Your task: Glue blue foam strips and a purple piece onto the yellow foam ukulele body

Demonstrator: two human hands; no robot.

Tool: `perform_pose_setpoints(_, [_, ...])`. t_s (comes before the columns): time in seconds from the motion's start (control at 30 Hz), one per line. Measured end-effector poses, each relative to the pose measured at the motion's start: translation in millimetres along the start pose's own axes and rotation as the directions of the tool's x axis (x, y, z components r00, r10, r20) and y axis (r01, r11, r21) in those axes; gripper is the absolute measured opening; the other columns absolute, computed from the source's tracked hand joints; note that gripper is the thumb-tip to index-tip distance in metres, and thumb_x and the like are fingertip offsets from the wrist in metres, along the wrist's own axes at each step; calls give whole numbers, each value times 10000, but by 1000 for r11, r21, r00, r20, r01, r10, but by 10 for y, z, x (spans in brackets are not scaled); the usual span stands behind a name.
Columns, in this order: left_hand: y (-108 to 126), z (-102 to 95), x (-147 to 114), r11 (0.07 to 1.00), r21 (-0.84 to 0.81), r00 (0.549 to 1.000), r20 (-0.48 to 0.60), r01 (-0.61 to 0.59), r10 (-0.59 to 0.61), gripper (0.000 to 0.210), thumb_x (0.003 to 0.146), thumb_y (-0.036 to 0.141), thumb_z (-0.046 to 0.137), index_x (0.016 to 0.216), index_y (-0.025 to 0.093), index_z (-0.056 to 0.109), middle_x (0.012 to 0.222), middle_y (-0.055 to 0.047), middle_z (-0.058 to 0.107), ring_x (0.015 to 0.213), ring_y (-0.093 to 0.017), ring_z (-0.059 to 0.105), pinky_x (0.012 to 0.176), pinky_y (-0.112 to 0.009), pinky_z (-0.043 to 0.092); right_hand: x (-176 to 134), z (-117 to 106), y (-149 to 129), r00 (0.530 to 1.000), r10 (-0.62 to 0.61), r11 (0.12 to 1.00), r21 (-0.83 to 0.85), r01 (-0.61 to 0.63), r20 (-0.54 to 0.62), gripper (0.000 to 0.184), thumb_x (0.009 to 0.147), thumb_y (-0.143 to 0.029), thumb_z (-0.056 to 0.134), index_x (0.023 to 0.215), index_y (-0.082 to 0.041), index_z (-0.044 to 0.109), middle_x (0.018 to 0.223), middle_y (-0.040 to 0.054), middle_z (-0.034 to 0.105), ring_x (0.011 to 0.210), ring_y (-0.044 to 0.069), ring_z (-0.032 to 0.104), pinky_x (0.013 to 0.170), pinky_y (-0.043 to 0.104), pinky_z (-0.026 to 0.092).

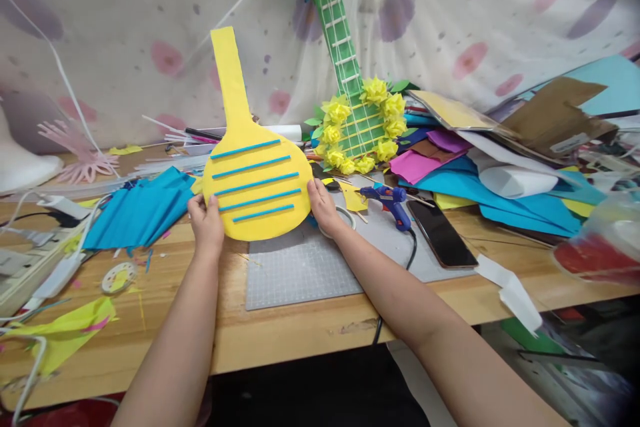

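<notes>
A yellow paper-covered guitar shape (pixel 255 220) with a round body and a straight neck is held upright above the table. Several thin blue strips (pixel 257 183) run across its body in slanting, roughly parallel rows. My left hand (pixel 206 220) grips its lower left edge, thumb in front. At the right edge, my right hand (pixel 323 203) is closed on it, the fingers partly hidden behind. Behind it leans a green guitar (pixel 345 60) with white strings and yellow paper flowers (pixel 375 90). A blue glue gun (pixel 390 200) lies right of my right hand.
A grey cutting mat (pixel 300 273) lies on the wooden table, with a black phone (pixel 443 233) on its right. Blue crepe paper (pixel 140 207) and a power strip (pixel 30 260) are at left. Coloured sheets (pixel 450 160) pile up at right, near a clear container (pixel 600 240).
</notes>
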State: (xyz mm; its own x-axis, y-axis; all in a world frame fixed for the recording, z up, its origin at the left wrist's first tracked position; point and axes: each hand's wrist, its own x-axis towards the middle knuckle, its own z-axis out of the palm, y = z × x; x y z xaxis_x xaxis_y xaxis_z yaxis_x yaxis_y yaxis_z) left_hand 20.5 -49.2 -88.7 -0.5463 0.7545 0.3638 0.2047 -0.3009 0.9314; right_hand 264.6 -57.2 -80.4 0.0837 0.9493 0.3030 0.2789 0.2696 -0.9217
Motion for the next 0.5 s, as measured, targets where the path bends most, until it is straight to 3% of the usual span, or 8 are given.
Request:
perform_pose_setpoints(0.07, [62,-10,29,991,-91,988,-106,100,-109,330,793,506,468,882,189,444,898,-40,583,848,-153,572,803,-322,472,16,7,26,999,-33,999,-2,33,41,469,859,-587,276,945,-209,540,934,50,611,889,194,565,790,328,441])
perform_pose_setpoints(0.13, [133,-40,61,972,-144,968,-143,186,-207,365,822,536,383,847,182,469,869,-40,591,824,-150,575,781,-316,484,28,16,48,995,-40,999,-26,42,86,475,861,-578,283,971,-205,556,969,52,618,908,196,566,803,333,439])
perform_pose_setpoints(0.3, [266,-148,88,930,-153,937,-46,336,-346,373,805,514,429,843,172,571,904,-76,639,856,-187,604,766,-329,511,19,16,50,988,18,997,-79,-6,155,470,858,-575,293,959,-216,578,950,33,634,881,193,580,773,326,448])
perform_pose_setpoints(0.5, [371,-172,24,928,-158,941,40,338,-336,274,775,419,521,876,181,612,902,-67,674,855,-205,634,767,-362,535,1,-4,28,982,36,996,-84,-21,185,459,859,-565,304,939,-215,590,945,19,639,885,187,584,779,315,448])
